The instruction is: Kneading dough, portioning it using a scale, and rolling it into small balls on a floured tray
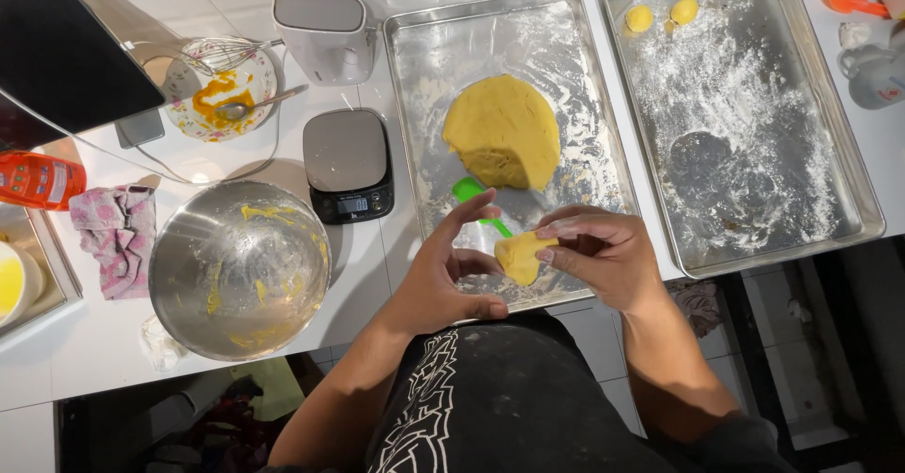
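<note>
My right hand (pixel 603 256) pinches a small lump of yellow dough (pixel 521 254) over the near edge of the left metal tray (pixel 415 77). My left hand (pixel 443 280) cups beside the lump, fingers spread and touching its left side. A large mound of yellow dough (pixel 502 132) lies in the middle of that floured tray. A green scraper (pixel 468 191) lies just in front of the mound, partly hidden by my left fingers. Two small dough balls (pixel 662 14) sit at the far left corner of the floured right tray (pixel 848 134).
A smeared steel mixing bowl (pixel 238 268) stands at the left, a kitchen scale (pixel 348 163) behind it. Farther back are a white appliance (pixel 323 28), a plate with whisk and spoon (pixel 222 91), a dark tablet (pixel 61 58), a pink cloth (pixel 118 233) and an orange bottle (pixel 38 179).
</note>
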